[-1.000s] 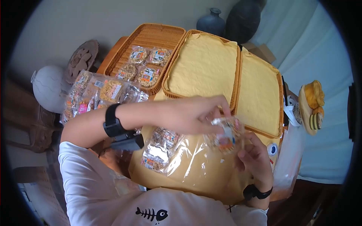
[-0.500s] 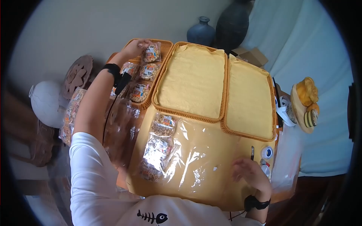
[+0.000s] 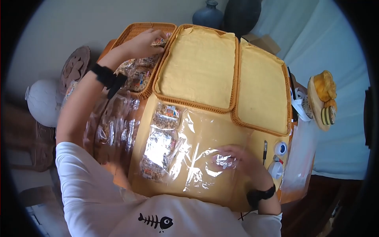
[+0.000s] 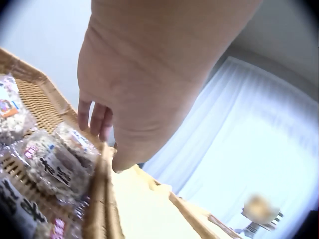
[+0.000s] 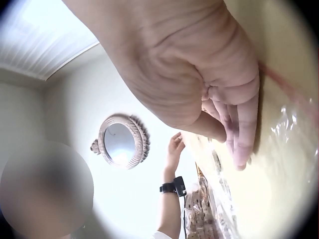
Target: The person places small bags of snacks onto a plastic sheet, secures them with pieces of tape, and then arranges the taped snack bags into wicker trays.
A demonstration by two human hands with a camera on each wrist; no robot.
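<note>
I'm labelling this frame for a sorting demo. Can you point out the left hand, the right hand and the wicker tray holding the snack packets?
left hand [image 3: 143, 41], head view, back of the hand.
right hand [image 3: 241, 158], head view, back of the hand.
wicker tray [image 3: 134, 28], head view, bare woven floor near its far rim.

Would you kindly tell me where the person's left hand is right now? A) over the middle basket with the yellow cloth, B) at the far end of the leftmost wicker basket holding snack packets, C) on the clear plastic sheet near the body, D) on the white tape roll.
B: the left hand reaches the far end of the leftmost wicker basket, touching a snack packet there.
</note>
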